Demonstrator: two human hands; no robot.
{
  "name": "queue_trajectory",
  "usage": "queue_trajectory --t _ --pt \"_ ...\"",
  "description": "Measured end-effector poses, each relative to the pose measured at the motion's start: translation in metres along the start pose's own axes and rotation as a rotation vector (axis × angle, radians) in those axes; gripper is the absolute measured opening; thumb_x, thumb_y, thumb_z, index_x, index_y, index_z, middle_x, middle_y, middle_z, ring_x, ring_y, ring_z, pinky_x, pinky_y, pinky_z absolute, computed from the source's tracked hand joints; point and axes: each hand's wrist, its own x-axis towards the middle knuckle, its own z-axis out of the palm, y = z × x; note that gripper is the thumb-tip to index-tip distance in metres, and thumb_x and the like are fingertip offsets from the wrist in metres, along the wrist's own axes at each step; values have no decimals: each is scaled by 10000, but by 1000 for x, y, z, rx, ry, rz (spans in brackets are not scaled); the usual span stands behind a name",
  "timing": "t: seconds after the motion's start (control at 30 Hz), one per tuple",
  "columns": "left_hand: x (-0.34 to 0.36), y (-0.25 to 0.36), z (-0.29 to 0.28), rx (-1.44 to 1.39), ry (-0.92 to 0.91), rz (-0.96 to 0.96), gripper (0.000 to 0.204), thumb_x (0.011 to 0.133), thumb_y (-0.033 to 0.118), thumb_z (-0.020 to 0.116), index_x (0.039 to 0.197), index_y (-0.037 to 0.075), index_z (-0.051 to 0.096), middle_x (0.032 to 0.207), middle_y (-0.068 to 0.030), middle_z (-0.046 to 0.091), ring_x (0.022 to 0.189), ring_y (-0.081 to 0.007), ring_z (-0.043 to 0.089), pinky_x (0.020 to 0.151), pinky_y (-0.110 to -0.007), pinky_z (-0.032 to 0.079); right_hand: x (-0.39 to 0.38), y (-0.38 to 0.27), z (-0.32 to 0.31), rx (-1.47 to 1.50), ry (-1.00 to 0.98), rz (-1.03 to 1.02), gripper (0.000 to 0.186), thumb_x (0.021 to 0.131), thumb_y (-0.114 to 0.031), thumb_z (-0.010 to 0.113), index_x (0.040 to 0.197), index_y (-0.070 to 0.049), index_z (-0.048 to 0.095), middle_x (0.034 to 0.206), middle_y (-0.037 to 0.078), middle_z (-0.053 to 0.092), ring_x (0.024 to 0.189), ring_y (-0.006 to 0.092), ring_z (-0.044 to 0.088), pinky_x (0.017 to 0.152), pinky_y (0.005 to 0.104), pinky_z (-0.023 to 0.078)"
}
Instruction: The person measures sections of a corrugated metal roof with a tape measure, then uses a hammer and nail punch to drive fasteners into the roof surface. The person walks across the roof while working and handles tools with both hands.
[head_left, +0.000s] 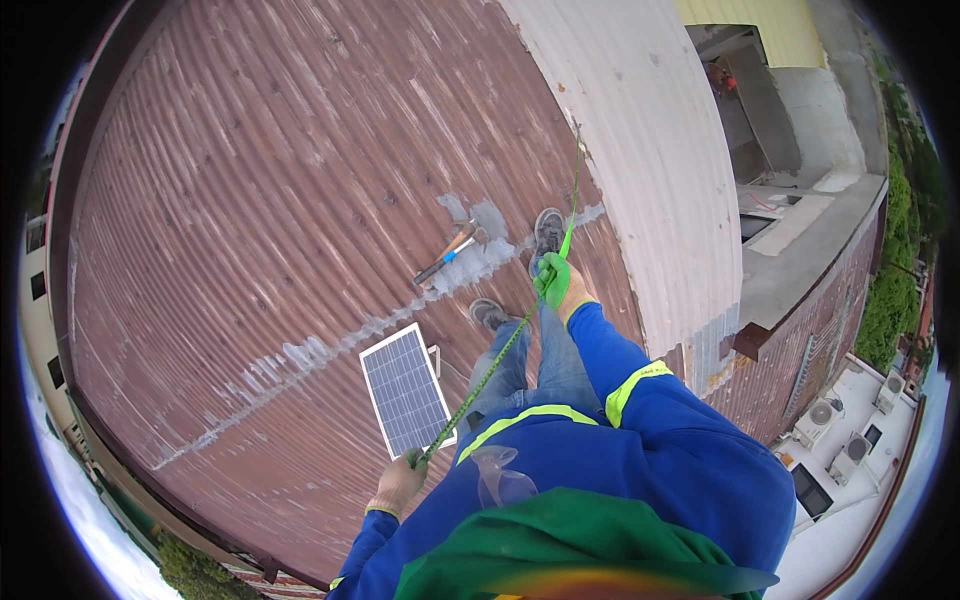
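A long green line (487, 377) with small dark marks along it stretches between my two gloved hands; whether it is a rope or a tape I cannot tell. My left hand (400, 482), low beside the solar panel (405, 390), is closed on its lower end. Ahead of my legs, my right hand (562, 283) grips it further along. Beyond that hand the line shows as a flat bright green strip, narrowing toward the edge of the light roof sheet. The panel has a pale frame and lies on the brown roof, left of my legs.
Two hammers (445, 262), one blue-handled, lie on the grey-patched seam of the corrugated roof (290, 200). My shoes (547, 232) stand close by. Past the light roof strip (670, 160), a drop opens on the right, with air-conditioner units (818, 420) below.
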Motion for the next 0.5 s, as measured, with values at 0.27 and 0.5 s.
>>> queue_trajectory --t 0.27,0.5 --pt "24 -49 2 167 211 79 472 975 326 664 1410 143 648 1276 -187 734 1210 -399 690 1023 -497 553 -52 -90 -31 146 50 -225 98 1030 -236 722 1037 -151 675 836 -15 650 604 105 570 568 306 527" --pt "4 -112 -37 172 214 135 441 960 310 736 1370 165 669 1121 -129 777 1099 -344 732 974 -473 569 -80 -134 -91 66 168 -367 109 1045 -225 709 1058 -139 644 826 -26 622 584 78 538 504 238 472"
